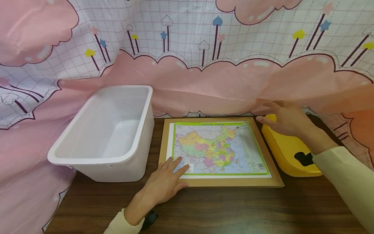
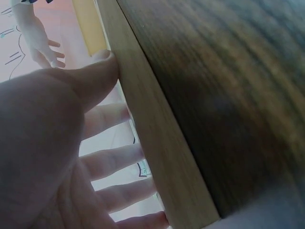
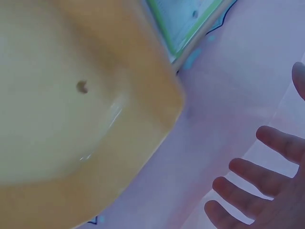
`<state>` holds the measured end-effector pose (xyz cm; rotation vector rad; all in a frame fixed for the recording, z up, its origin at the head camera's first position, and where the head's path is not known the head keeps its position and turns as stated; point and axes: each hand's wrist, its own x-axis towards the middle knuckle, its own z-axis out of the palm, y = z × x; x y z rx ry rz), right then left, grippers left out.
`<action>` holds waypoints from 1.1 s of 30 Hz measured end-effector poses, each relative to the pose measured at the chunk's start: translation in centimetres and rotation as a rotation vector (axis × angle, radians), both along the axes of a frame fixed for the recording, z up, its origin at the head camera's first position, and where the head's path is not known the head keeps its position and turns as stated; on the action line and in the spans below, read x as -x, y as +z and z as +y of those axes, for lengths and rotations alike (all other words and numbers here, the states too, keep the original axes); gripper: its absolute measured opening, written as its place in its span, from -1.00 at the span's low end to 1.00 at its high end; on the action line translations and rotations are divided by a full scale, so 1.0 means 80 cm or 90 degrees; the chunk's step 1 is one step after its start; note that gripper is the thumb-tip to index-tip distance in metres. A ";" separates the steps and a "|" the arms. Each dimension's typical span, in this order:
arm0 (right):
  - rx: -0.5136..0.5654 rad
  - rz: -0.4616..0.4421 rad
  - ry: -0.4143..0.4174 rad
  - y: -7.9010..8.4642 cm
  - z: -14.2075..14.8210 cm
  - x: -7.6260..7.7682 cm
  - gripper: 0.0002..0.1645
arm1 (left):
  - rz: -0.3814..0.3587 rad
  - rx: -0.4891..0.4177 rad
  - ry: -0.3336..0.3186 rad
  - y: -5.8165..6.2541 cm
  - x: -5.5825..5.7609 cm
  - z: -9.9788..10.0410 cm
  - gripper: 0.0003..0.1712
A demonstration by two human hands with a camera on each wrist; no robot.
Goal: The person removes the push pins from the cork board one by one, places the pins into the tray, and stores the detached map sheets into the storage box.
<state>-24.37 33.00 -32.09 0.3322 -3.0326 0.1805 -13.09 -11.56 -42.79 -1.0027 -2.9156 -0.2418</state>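
Note:
My left hand [image 1: 165, 182] rests with spread, straight fingers on the lower left corner of a wooden board [image 1: 233, 182]. Its fingertips touch the corner of a printed map [image 1: 208, 148] with a green border, which lies flat on the board's white sheet. In the left wrist view the thumb and fingers reach to the board's edge [image 2: 152, 119]. My right hand [image 1: 287, 118] is raised over the far end of a yellow basin [image 1: 284, 146], fingers extended, holding nothing. In the right wrist view a small brown mark or piece [image 3: 82, 87] shows inside the basin.
A deep white tub [image 1: 137, 156] stands left of the board on the dark wooden table [image 1: 233, 208]. Behind everything hangs a pink and white patterned cloth [image 1: 187, 78]. A small round spot [image 1: 237, 127] shows near the map's upper right. Black straps sit on both wrists.

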 end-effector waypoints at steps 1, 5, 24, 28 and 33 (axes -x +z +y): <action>-0.001 -0.002 0.001 0.000 -0.004 0.000 -0.04 | -0.003 0.001 0.002 0.000 0.000 0.000 -0.33; -0.007 0.004 0.013 0.001 -0.019 0.003 -0.05 | -0.011 -0.001 0.006 0.001 -0.001 0.000 -0.33; 0.000 -0.014 0.069 -0.011 -0.093 0.021 -0.17 | -0.013 -0.005 0.006 0.002 -0.001 0.001 -0.34; -0.006 -0.017 0.077 -0.017 -0.102 0.026 -0.17 | -0.012 -0.007 0.004 0.002 -0.001 0.001 -0.34; -0.002 -0.044 0.080 -0.031 -0.107 0.034 -0.16 | -0.016 -0.007 0.005 0.002 -0.001 0.001 -0.34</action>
